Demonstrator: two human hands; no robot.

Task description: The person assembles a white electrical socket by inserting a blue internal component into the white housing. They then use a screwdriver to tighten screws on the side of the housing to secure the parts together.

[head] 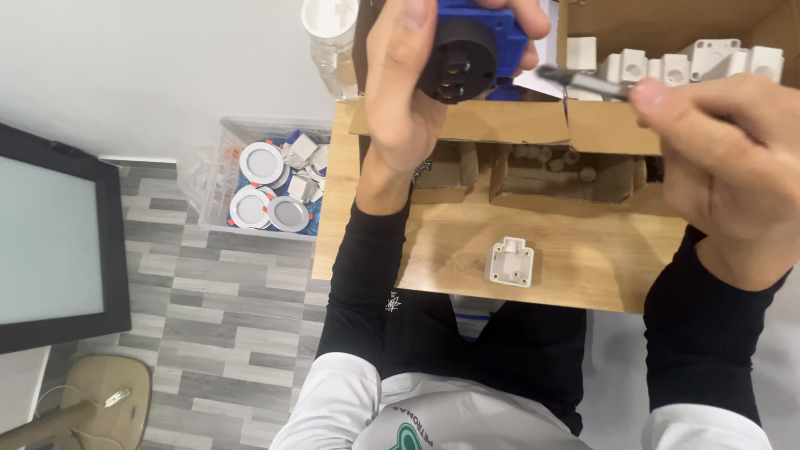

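Note:
My left hand (400,92) grips a blue and black round electrical plug part (468,52), held up close to the camera with its black pin face turned toward me. My right hand (725,158) pinches a thin grey metal tool (583,81), like a small screwdriver, whose tip points left toward the plug. Below them, a white plastic socket housing (510,262) lies on the wooden table (442,258).
An open cardboard box (517,125) at the table's back holds white plastic parts (692,60). A clear bin (221,175) on the floor contains round white lamp fittings (261,162). A black-framed screen (58,242) stands at left. A clear jar (332,37) sits behind the table.

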